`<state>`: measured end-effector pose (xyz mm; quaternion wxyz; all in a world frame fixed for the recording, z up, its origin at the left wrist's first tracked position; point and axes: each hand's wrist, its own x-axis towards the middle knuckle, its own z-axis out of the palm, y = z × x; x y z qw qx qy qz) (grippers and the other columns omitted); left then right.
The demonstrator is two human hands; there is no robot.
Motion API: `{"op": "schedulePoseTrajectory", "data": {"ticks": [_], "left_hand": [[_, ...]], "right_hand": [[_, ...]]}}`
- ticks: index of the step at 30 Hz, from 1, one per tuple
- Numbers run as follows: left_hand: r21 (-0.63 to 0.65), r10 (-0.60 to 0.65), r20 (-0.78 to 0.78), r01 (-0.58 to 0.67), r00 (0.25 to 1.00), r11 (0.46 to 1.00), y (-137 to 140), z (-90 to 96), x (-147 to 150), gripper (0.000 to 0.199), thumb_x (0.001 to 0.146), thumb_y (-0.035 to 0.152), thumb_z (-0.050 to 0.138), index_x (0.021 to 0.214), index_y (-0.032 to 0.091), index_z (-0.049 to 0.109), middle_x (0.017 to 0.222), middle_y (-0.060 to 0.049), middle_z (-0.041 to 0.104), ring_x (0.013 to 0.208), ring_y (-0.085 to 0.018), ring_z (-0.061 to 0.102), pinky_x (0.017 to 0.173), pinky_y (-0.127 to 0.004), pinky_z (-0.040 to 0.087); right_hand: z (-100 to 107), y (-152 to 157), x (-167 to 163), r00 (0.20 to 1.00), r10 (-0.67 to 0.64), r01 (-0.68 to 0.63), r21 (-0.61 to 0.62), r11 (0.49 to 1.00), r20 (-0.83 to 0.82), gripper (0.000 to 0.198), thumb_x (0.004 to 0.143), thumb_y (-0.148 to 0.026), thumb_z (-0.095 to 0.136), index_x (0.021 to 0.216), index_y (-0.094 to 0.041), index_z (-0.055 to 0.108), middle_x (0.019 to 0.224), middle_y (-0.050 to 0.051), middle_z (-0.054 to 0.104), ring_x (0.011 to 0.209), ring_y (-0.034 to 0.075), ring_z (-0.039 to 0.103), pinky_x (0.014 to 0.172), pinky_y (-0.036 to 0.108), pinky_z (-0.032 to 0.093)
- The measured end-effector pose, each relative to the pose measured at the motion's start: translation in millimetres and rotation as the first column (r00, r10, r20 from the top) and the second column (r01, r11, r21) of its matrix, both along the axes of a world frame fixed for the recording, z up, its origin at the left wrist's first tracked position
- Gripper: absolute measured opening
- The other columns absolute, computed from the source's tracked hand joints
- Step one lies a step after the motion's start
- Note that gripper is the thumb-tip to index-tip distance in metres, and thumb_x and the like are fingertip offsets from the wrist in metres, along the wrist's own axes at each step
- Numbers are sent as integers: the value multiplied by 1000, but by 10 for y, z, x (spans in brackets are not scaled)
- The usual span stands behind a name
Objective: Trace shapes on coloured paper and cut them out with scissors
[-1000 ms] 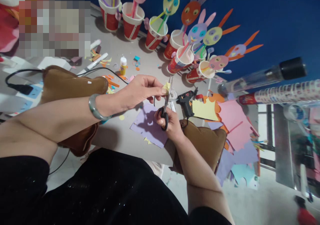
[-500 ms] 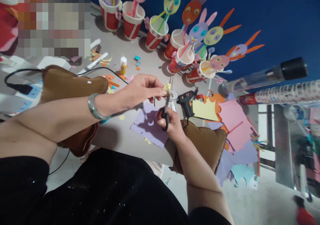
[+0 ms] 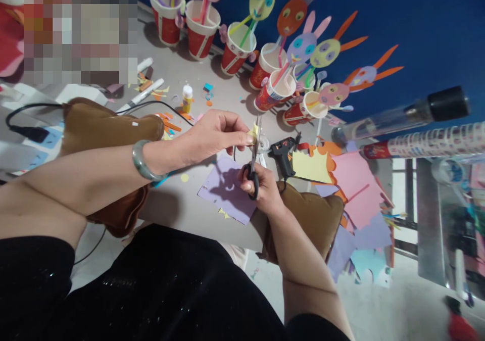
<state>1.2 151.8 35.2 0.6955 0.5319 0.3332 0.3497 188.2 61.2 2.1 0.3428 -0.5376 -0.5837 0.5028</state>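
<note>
My left hand (image 3: 215,135) pinches a small yellow paper piece (image 3: 254,130) between thumb and fingers. In my right hand (image 3: 263,187) is a pair of black-handled scissors (image 3: 253,178), its blades pointing away from me. The blades lie right against the yellow piece; whether they are cutting into it cannot be made out. Below both hands a purple sheet of paper (image 3: 227,192) lies on the table, with yellow scraps at its near edge. A black glue gun (image 3: 283,155) rests just right of the scissors.
Several red paper cups (image 3: 200,45) with paper rabbit faces line the back. A glue bottle (image 3: 187,98) and paper scraps lie left of centre. Brown cushions (image 3: 109,126) lie by both forearms. Cut coloured sheets (image 3: 356,184) overhang the table's right side. A black cable crosses at left.
Almost nothing differs. The scissors and my right hand have shifted very slightly to the right, and the yellow piece looks slightly turned in my left fingers.
</note>
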Motion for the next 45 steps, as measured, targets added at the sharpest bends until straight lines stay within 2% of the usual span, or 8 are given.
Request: {"op": "schedulePoseTrajectory", "data": {"ticks": [10, 16, 36, 45], "left_hand": [[4, -28, 2, 28, 1000, 1000, -1, 42, -11, 14, 82, 10, 71, 70, 15, 64, 63, 2, 64, 54, -4, 56, 53, -17, 45], [20, -28, -36, 29, 999, 999, -12, 82, -11, 14, 80, 9, 70, 69, 15, 63, 63, 3, 62, 54, -4, 54, 54, -18, 45], [57, -20, -49, 23, 999, 998, -9, 67, -24, 11, 80, 11, 70, 72, 16, 64, 67, 1, 65, 58, -5, 57, 56, -18, 47], [67, -28, -64, 32, 998, 997, -3, 67, -28, 12, 82, 12, 69, 72, 16, 64, 67, 1, 65, 57, -6, 57, 57, -20, 46]], "right_hand": [[-21, -2, 22, 1000, 15, -15, 30, 999, 15, 66, 66, -84, 75, 62, -23, 50, 63, -1, 55, 67, 16, 48, 62, 31, 35], [-36, -9, 35, 1000, 6, -6, -3, 1000, 23, 68, 61, -86, 76, 63, -23, 50, 65, 0, 56, 70, 17, 47, 62, 31, 35], [31, 2, 67, 1000, 16, -16, -21, 1000, -13, 70, 59, -85, 78, 60, -22, 49, 61, -2, 55, 62, 14, 44, 61, 31, 33], [32, 2, 64, 1000, 19, -19, -28, 999, -4, 70, 59, -86, 77, 61, -22, 49, 62, -2, 54, 64, 15, 44, 61, 31, 33]]}}
